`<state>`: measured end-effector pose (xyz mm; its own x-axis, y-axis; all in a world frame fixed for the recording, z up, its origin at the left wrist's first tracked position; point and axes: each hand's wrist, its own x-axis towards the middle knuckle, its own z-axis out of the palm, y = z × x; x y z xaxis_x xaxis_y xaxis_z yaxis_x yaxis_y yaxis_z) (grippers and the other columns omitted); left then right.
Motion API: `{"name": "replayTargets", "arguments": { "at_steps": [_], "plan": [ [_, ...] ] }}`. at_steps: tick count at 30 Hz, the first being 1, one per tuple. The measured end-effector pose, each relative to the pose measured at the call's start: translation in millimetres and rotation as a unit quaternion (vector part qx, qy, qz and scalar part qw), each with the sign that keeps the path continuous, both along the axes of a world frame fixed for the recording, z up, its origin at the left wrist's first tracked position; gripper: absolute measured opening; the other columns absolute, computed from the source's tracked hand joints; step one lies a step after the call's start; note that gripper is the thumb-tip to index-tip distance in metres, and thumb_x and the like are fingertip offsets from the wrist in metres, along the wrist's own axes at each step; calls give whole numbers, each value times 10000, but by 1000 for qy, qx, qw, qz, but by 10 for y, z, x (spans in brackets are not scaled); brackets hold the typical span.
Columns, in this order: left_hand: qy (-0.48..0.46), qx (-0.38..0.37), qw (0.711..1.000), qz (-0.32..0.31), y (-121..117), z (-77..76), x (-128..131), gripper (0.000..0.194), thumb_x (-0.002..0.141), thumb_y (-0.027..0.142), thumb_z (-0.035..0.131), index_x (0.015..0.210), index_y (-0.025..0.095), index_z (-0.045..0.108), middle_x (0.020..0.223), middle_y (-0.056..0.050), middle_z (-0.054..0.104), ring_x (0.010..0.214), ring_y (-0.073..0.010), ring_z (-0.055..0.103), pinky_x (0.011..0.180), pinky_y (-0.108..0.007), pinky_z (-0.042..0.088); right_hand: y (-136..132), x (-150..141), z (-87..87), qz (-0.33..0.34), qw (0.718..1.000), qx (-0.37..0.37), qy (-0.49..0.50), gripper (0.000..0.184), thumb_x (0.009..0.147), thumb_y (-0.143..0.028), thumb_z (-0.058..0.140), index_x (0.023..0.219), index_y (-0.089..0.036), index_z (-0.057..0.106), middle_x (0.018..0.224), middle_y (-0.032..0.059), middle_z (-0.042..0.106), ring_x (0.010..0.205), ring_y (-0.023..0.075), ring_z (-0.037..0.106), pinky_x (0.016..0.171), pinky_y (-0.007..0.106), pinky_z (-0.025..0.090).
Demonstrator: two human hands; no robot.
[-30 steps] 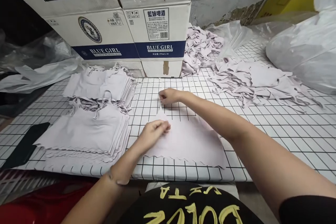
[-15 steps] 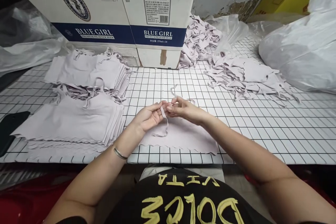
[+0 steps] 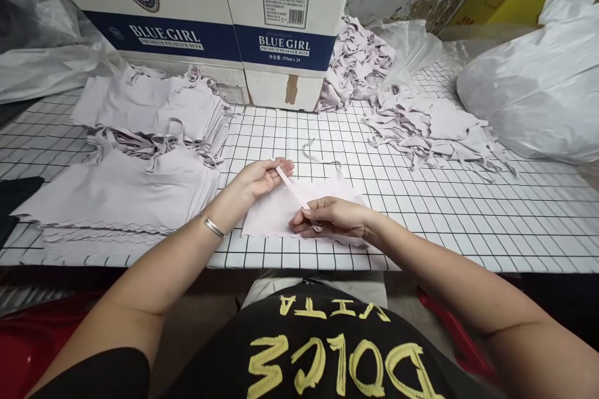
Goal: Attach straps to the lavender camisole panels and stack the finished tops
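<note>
A pale lilac camisole top (image 3: 276, 215) lies flat near the front edge of the white grid-patterned table (image 3: 468, 224). My left hand (image 3: 259, 177) pinches the upper end of one of its thin straps (image 3: 291, 187). My right hand (image 3: 327, 218) pinches the lower end of the same strap and rests on the garment. The strap is stretched straight between the two hands. The top's other strap (image 3: 318, 156) lies loose on the table behind.
Two stacks of flat lilac tops (image 3: 135, 187) sit at the left. Loose tops (image 3: 430, 128) lie in a heap at the right. Blue Girl beer cartons (image 3: 224, 19) stand at the back. A large white plastic bag (image 3: 528, 93) fills the far right.
My hands, close together on the strap half a second ago, have drawn apart. The right hand moved down toward me and the strap is now pulled taut.
</note>
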<state>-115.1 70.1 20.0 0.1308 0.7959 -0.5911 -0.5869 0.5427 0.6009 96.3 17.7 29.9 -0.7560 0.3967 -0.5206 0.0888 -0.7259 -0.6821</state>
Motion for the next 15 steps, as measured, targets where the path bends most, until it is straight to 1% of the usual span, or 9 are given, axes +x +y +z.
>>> {"name": "replayTargets", "arguments": {
  "at_steps": [2,4,7,9,11,12,13,14,15],
  "plan": [
    [9,-9,1000,-2,28,-32,-4,185,873,0,513,1012,91,594,953,-116,701,978,-190,683,915,-300,560,-1,127,19,28,999,-22,8,225,884,-256,637,1003,-72,689,1106,151,687,1033,165,659,927,271,516],
    [12,-10,1000,-3,53,-64,-2,194,879,5,501,1033,83,589,954,-125,701,974,-198,686,905,-310,564,15,211,34,63,997,-37,13,282,870,-300,657,1041,-78,691,1103,154,691,1057,182,654,932,285,511],
    [21,-6,1000,-9,86,-88,3,203,888,12,481,1053,76,581,954,-135,703,971,-206,689,893,-319,565,54,253,45,86,996,-12,1,274,840,-313,687,949,-64,716,953,125,718,877,138,680,790,223,536],
    [33,-4,999,-27,95,-60,-11,198,892,20,467,1047,64,581,950,-152,704,957,-212,691,888,-332,560,85,246,53,65,998,12,-17,219,817,-281,708,865,-67,722,816,72,703,720,81,640,667,165,520],
    [61,-2,995,-82,77,12,-56,164,906,78,471,1008,48,596,934,-181,701,920,-232,696,870,-367,557,126,231,70,32,999,14,-29,169,793,-251,724,827,-86,713,721,25,668,618,51,589,573,139,495],
    [100,7,987,-122,54,58,-90,159,910,133,495,970,45,612,909,-192,700,881,-245,698,847,-390,556,153,225,82,16,999,11,-33,155,785,-245,729,814,-95,704,696,14,657,588,47,576,534,133,484],
    [166,25,973,-162,20,105,-130,180,903,201,530,919,52,631,869,-191,698,828,-255,696,814,-409,553,186,221,97,-3,999,9,-36,145,778,-239,734,796,-101,690,683,9,654,564,45,568,499,128,471],
    [257,54,945,-193,-24,146,-170,213,883,267,572,862,69,650,820,-174,695,775,-258,687,781,-418,543,225,216,114,-24,999,9,-41,138,772,-230,735,783,-106,677,675,9,655,545,43,564,472,123,459],
    [362,95,903,-211,-77,175,-204,234,856,315,607,809,93,663,775,-146,687,737,-254,670,760,-418,527,271,210,131,-50,998,12,-48,131,769,-219,734,773,-109,663,667,10,657,532,43,562,454,120,453]
  ]
}}
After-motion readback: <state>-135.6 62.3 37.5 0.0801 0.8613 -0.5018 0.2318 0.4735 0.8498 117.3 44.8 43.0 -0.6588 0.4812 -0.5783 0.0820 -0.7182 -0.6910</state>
